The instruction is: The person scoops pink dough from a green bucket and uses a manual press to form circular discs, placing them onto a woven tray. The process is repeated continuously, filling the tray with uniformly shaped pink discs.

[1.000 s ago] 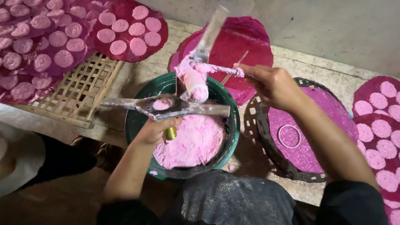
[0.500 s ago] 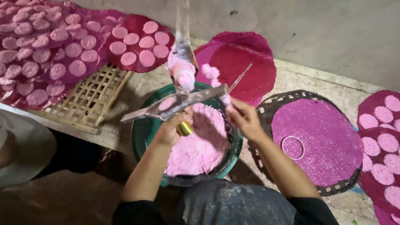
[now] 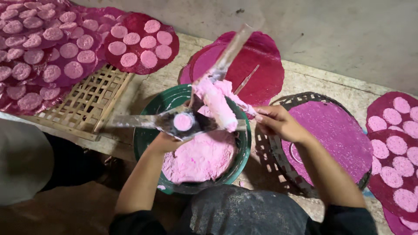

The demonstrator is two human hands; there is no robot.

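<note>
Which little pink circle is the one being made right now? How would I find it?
Find the green bowl of pink paste. A metal mould lies across it, held from below by the left hand. The pink disc sits in it, alone, unlike those on the red sheets.

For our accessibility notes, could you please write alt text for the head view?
Over a green basin of pink paste, the left hand holds a metal mould while the right hand works a paste-coated paddle. Magenta sheets of pink discs surround them.

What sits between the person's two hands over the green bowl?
In the head view, between the left hand and right hand lies a metal mould with a pink disc, plus a paste-coated scraper.
</note>
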